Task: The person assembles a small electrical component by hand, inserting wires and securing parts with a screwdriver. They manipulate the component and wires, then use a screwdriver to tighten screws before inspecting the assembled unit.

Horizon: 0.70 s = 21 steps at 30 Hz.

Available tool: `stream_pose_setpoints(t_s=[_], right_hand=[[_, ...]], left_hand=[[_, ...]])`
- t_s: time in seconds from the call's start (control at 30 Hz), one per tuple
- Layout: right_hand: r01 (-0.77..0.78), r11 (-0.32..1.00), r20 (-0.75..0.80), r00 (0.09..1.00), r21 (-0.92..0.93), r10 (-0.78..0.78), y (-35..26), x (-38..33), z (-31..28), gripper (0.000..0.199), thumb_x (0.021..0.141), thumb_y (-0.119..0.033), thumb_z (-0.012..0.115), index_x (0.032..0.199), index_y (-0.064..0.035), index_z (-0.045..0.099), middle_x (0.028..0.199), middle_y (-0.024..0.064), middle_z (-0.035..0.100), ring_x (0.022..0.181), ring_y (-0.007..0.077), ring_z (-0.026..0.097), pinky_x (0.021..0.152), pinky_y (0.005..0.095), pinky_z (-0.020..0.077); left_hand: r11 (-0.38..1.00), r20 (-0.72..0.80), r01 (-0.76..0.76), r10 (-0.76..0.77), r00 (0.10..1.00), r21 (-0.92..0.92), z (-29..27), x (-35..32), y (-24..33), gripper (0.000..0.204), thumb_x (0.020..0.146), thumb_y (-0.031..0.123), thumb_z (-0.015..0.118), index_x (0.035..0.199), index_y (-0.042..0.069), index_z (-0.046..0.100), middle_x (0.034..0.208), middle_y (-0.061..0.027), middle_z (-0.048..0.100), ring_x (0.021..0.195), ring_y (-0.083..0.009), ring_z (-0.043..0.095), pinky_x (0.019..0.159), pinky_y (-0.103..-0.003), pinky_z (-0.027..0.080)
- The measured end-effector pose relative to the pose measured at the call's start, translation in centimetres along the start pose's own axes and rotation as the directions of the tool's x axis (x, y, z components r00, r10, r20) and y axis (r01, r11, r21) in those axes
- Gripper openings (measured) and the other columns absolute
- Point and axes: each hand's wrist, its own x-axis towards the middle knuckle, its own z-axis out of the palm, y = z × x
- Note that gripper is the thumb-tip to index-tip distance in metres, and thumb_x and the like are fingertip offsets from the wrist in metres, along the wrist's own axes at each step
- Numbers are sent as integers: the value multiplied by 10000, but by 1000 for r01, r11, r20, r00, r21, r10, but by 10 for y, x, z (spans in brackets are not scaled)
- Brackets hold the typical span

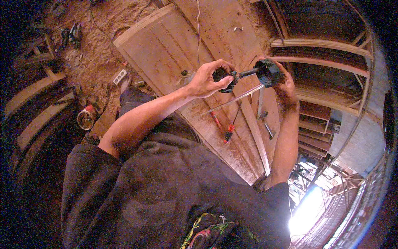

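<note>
My left hand [207,79] is closed around a dark, knobbly part [225,79], its thumb pressing on the near side. My right hand [287,87] grips a black, round, cup-like piece [268,73] from its right side. A dark shaft [248,73] spans the gap between the two pieces; whether they are joined cannot be told. Both are held above a wooden panel [161,50]. Below them lie a screwdriver with a red and black handle [229,133], a slim red tool [215,119] and a small hammer [267,125].
A long pale strip [257,143] and a thin strip [234,101] are near the tools. A cord [198,33] crosses the panel. On the left, a white power strip [120,77] rests on sawdust near a round can [86,118]. Timber racks [323,72] stand at right.
</note>
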Motion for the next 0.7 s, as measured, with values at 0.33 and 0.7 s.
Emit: stream_pose_setpoints(t_s=[0.33, 0.7], right_hand=[[-20, 999, -43, 999, -51, 17, 5, 6, -8, 769, 787, -265, 747, 1421, 54, 452, 1356, 122, 585, 1253, 229, 564, 1128, 351, 382], [-34, 990, -55, 998, -138, 27, 3, 2, -6, 802, 788, -227, 774, 1459, 36, 421, 1397, 118, 563, 1288, 237, 552, 1115, 377, 416]], left_hand=[[940, 162, -136, 88, 983, 312, -8, 8, 19, 424, 936, 355, 574, 1211, 33, 596, 1074, -156, 638, 971, -309, 637, 854, -393, 506], [802, 540, -439, 178, 823, 404, -20, 45, 34, 705, 785, 285, 453, 1442, 28, 469, 1183, -230, 590, 1087, -438, 568, 972, -501, 454]])
